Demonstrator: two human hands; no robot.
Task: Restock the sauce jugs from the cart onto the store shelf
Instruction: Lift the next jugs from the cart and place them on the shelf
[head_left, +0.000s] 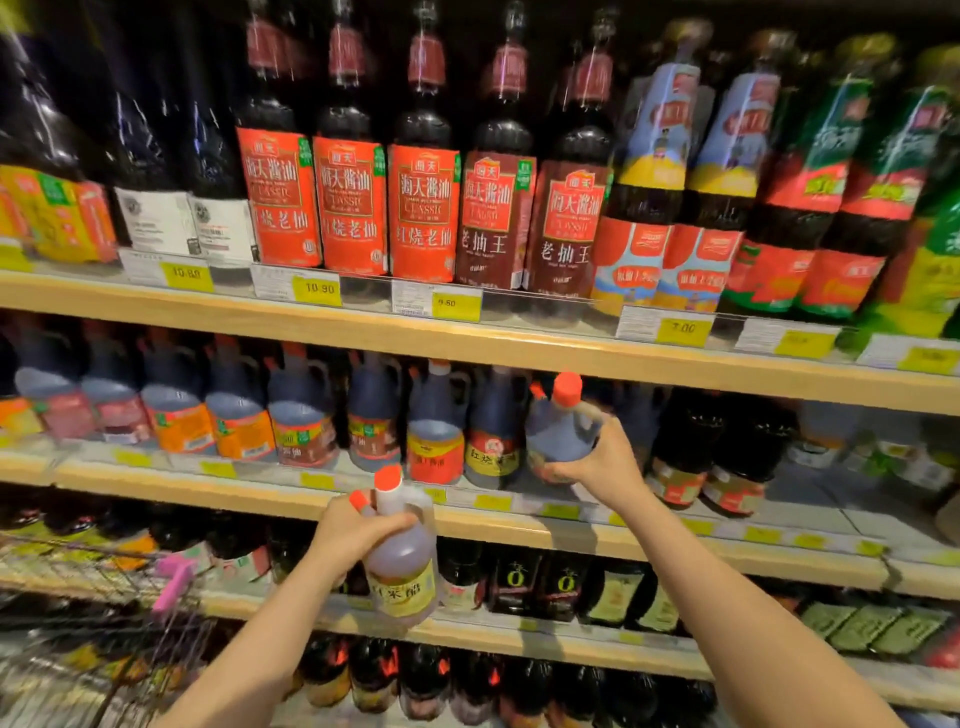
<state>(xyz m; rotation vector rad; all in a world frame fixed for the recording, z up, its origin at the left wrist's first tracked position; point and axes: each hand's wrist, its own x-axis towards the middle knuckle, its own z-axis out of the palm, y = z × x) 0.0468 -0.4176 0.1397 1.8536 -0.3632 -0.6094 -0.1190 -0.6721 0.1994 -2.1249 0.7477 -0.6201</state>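
The person holds 2 sauce jugs in front of the store shelf: the right hand (605, 465) is clamped round the shoulder and handle side of a dark sauce jug (563, 431) with an orange cap, tilted and partly inside the middle shelf (519, 512), in the gap between a yellow-labelled jug (493, 431) in the standing row and the dark bottles (680, 457) to the right. The left hand (353, 535) grips the neck and handle of a second jug (402, 558), a paler one with a yellow label and orange cap, held in the air below and in front of that shelf's front edge, near the wire cart (104, 613) at the lower left. The likeliest trouble is the right jug: it leans as it goes in, so its base could catch the shelf's front edge or knock the neighbouring jug out of line, and its cap sits close under the upper shelf board (467, 338), which could snag it if lifted. The left jug hangs from a one-handed hold high on the neck, so its weight could swing it into the shelf lip. Both forearms reach forward and up, the right extended further and higher, the left bent closer to the body with the wrist turned inward.
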